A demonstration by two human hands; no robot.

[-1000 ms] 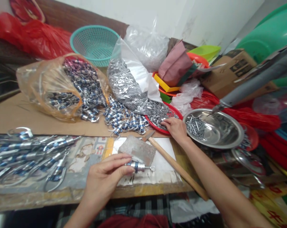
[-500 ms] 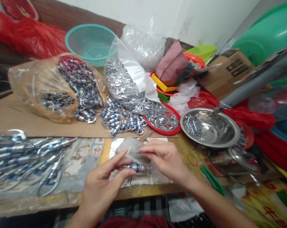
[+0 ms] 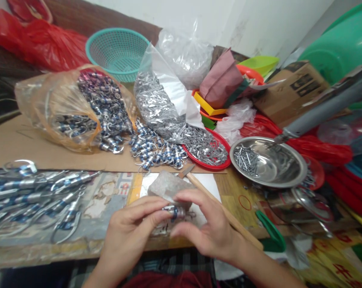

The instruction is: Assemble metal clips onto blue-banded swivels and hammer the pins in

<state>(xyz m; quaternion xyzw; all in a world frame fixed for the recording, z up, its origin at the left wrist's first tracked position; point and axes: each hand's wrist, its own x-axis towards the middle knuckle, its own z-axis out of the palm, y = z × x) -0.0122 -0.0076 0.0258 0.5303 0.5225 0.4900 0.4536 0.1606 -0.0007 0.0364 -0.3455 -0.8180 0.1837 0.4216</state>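
Note:
Between the thumb and fingers of my left hand point(image 3: 135, 222) is a small blue-and-silver metal piece point(image 3: 177, 212) with a thin loop at its right end. It lies roughly level, over a grey block point(image 3: 165, 186). My right hand point(image 3: 209, 224) curves around the loop end, its thumb and fingers apart. I cannot see whether it touches the piece. A hammer's wooden handle point(image 3: 209, 194) runs behind my right hand, its head point(image 3: 186, 171) near the block. Similar pieces with curved silver arms point(image 3: 68, 218) lie in rows at the left.
Behind, an orange-tinted plastic bag point(image 3: 45, 100) spills blue-and-silver pieces point(image 3: 157, 150) onto cardboard. Small flat metal parts fill a clear bag point(image 3: 157, 100) and a red plate point(image 3: 227, 162). A steel bowl point(image 3: 284, 168) holds pins at the right. A green-handled object point(image 3: 269, 228) lies nearer.
My right hand has opened and dropped lower, towards the loop end. The hammer's handle and more of the grey block now show. My left hand keeps hold of the piece.

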